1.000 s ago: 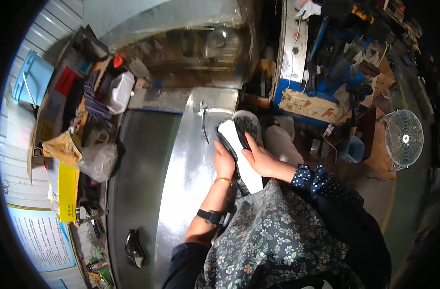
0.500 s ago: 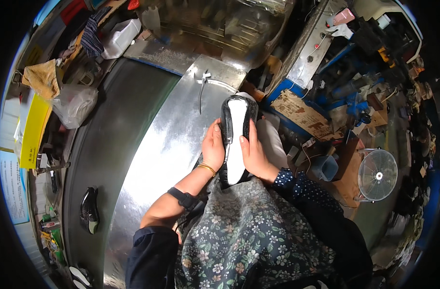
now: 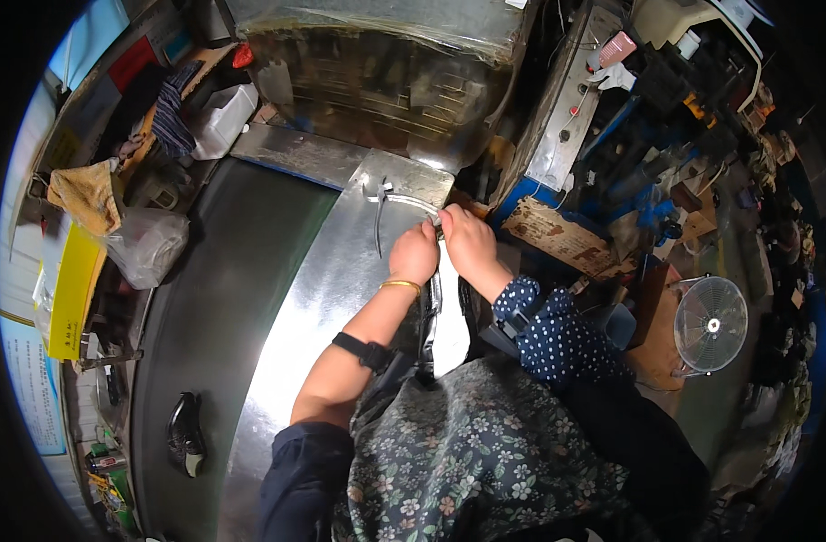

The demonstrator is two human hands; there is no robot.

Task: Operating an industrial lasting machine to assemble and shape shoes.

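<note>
Head view: the left hand (image 3: 415, 254) and the right hand (image 3: 467, 240) sit side by side at the far end of a shoe (image 3: 445, 316), a black upper with a white insole, which stands lengthwise at the right edge of the metal worktop (image 3: 323, 289), its near end against the person's patterned apron (image 3: 485, 452); both hands are clenched on the toe of the shoe, the fingers folded over the material, though the exact pinch is hidden by the knuckles. A pair of pliers (image 3: 380, 212) lies on the worktop just far-left of the left hand, untouched; a second dark shoe (image 3: 183, 434) lies well apart at the near left. Judged from this posture, the toe is being worked by hand; it would be done well with both grips kept close together, tension even on both sides, and the shoe braced against the body so it cannot twist.
</note>
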